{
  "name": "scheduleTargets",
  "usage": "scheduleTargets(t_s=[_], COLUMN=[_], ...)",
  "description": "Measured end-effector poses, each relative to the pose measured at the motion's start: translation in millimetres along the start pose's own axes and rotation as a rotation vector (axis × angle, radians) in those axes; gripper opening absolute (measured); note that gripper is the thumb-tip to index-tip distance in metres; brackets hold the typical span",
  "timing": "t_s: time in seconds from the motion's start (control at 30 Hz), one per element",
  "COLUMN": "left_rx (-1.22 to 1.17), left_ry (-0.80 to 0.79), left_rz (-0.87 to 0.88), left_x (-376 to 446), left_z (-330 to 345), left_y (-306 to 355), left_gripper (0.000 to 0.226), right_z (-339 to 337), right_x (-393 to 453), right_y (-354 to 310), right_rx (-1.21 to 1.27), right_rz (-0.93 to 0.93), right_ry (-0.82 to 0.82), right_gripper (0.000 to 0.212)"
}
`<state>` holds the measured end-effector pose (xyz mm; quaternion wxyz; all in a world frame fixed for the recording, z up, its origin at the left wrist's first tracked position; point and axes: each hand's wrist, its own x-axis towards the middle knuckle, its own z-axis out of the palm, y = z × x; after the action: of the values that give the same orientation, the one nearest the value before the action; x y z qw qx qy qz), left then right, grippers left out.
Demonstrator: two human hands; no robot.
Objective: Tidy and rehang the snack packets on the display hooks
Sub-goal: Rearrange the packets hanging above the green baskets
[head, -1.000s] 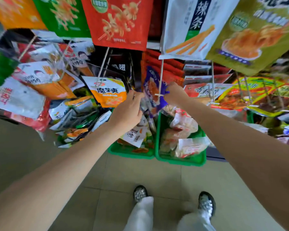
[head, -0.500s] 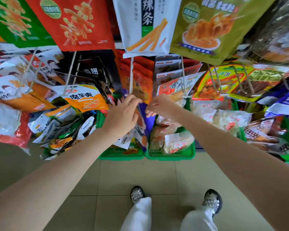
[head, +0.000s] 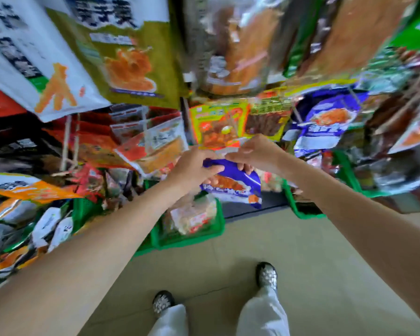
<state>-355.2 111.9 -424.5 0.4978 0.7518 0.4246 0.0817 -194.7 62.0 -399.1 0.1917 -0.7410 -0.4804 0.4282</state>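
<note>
A purple snack packet (head: 233, 183) hangs in front of me at mid frame, held by its top edge. My left hand (head: 192, 168) pinches the top left of it and my right hand (head: 255, 151) grips the top right. Behind the hands hangs a yellow-green packet (head: 218, 124) on a display hook. More purple packets (head: 325, 122) of the same kind hang to the right. The view is blurred, so the hook tips are hard to make out.
Large packets hang overhead: a white one (head: 34, 64), an olive one (head: 131, 64). Green baskets (head: 192, 238) with loose packets stand on the tiled floor (head: 277, 251) below the rack. A pile of packets (head: 34, 214) lies at the left. My shoes show at the bottom.
The view has swung to the right along the rack. Both hands have carried the purple packet off its earlier hook and now hold it in front of the yellow-green packet.
</note>
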Motion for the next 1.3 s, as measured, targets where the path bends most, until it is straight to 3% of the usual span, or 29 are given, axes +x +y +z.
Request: scheduleTargets(t_s=[0.17,0.3,0.37,0.5,0.63,0.8,1.1,1.2,1.3], left_rx=[-0.039,-0.013,-0.015,-0.021,-0.097,-0.139,-0.149,0.057,0.252], left_ry=[0.034,0.040,0.048,0.098,0.158,0.229,0.203,0.220,0.123], left_rz=[0.025,0.010,-0.010,-0.065,-0.110,-0.128,-0.159,-0.090,0.024], left_x=[59.0,104.7,127.0,175.9,210.5,240.7,263.2,263.7,255.9], left_z=[97.3,164.1,189.1,227.1,242.9,245.8,246.1,245.6,251.9], left_y=[66.0,110.3,127.8,147.3,165.5,177.1,178.9,179.7,176.6], left_gripper=[0.028,0.010,0.010,0.008,0.022,0.012,0.008,0.026,0.049], right_z=[-91.2,-160.5,-187.9,-223.5,-240.1,-251.0,-251.4,-251.0,-253.4], right_x=[-6.7,-13.3,-13.2,-3.6,17.7,35.7,56.8,61.4,68.1], right_y=[94.2,168.6,194.7,225.1,244.3,250.6,254.0,250.2,244.0], right_rx=[-0.148,-0.235,-0.275,-0.274,-0.315,-0.257,-0.290,-0.293,-0.323], right_rz=[0.069,0.088,0.080,0.008,0.030,0.007,-0.005,-0.003,0.028], right_ry=[0.042,0.099,0.124,0.222,0.307,0.439,0.406,0.363,0.314], right_gripper=[0.040,0.030,0.019,0.018,0.026,0.037,0.038,0.044,0.047])
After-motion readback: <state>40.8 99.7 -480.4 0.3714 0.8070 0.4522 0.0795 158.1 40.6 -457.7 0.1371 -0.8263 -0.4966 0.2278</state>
